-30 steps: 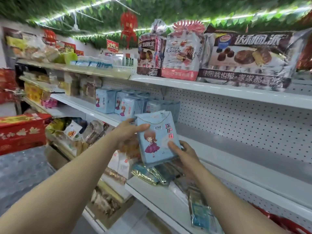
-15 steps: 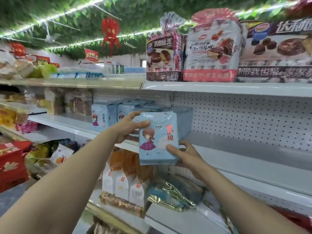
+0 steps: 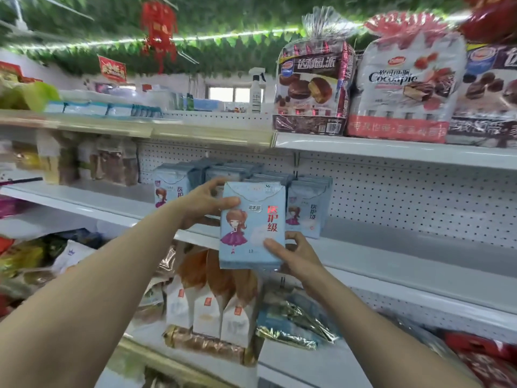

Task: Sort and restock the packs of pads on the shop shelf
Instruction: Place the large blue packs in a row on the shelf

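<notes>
One pale blue pack of pads (image 3: pixel 251 228), printed face toward the viewer, is held upright in the air in front of the middle shelf (image 3: pixel 419 247), overlapping the row of like packs (image 3: pixel 305 211) that stands there. Both hands are clamped on this one pack: the left hand (image 3: pixel 204 204) grips its upper left edge with the thumb on the front, and the right hand (image 3: pixel 293 253) pinches its lower right corner, also thumb in front.

The step in hand appears to be setting the pack into the row. It would go best if the pack stays upright with the face outward and its bottom edge meets the shelf board first. It can then slide in flush with its neighbours, probably at the bare stretch to their right, without tipping those already standing.

Counts:
- **Pack in hand:** one.
- **Packs on the shelf:** two front faces show; more stand behind, number not clear.
- **Cake bags (image 3: pixel 402 88) on the shelf above:** three.
- **Spray bottle (image 3: pixel 256 91):** one.
- **White bags (image 3: pixel 207 312) on the shelf below:** three.
</notes>
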